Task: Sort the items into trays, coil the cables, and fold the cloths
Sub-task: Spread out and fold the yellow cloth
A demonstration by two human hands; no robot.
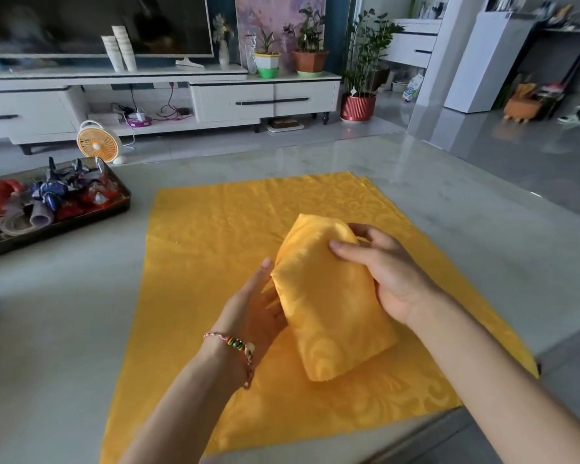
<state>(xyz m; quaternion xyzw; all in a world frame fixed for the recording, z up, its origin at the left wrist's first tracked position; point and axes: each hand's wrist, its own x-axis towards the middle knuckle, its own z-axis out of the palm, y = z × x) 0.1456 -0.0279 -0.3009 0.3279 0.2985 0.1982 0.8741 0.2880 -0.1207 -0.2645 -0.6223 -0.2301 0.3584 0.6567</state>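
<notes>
A folded yellow cloth (329, 296) with a woven swirl pattern is held just above a second yellow cloth (215, 236) that lies spread flat on the table. My right hand (385, 272) grips the folded cloth's upper right side, thumb on top and fingers curled behind it. My left hand (252, 306), with a beaded bracelet at the wrist, holds the bundle's left edge from beneath, its thumb up along the side.
A dark tray (121, 199) holding red and blue toys and a coiled band stands at the table's left. The grey marble table (449, 202) ends at the right and front edges. A small orange fan (98, 142) and a TV cabinet are beyond.
</notes>
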